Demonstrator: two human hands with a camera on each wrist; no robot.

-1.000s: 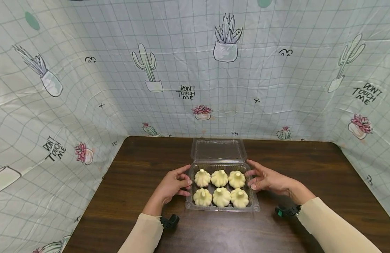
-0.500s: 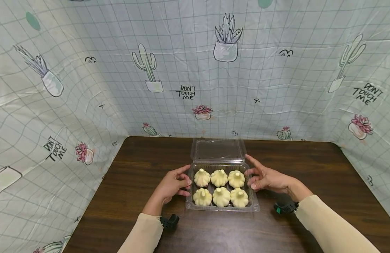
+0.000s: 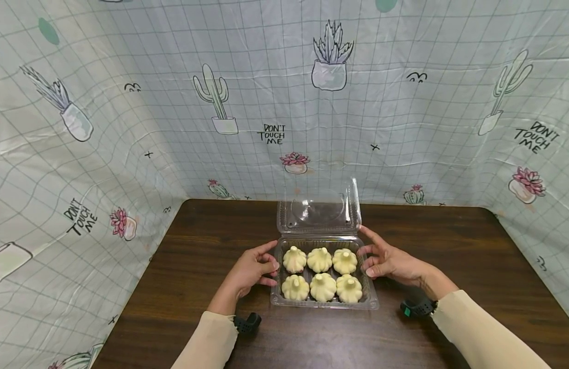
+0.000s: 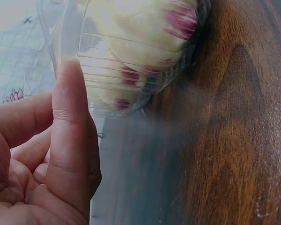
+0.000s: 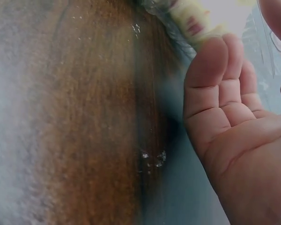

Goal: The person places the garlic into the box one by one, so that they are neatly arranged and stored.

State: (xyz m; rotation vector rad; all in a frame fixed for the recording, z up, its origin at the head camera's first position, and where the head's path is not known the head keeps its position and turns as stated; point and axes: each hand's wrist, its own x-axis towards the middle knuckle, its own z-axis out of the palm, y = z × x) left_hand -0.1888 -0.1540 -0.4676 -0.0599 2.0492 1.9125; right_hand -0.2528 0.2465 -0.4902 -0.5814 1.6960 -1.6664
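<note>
A clear plastic clamshell box (image 3: 329, 304) stands on the table, holding several pale yellow garlic bulbs (image 3: 323, 287) in two rows. Purple patches show low on the garlic (image 4: 180, 21) in the left wrist view. The hinged clear lid (image 3: 318, 211) is tilted up at the back of the box. My left hand (image 3: 251, 269) touches the box's left wall with relaxed fingers. On the right side, my right hand (image 3: 395, 262) has its thumb and lower fingers at the wall, while its outstretched index finger touches the lid's right edge near the hinge.
The dark wooden table (image 3: 210, 236) extends around the box. A grid-patterned curtain (image 3: 284, 102) with plant drawings hangs behind it and along both sides. Black wrist straps (image 3: 248, 324) sit at both cuffs.
The lid has risen from lying nearly flat behind the box to a steeper tilt. My right index finger has shifted slightly up and back to the lid's edge. The left hand is still.
</note>
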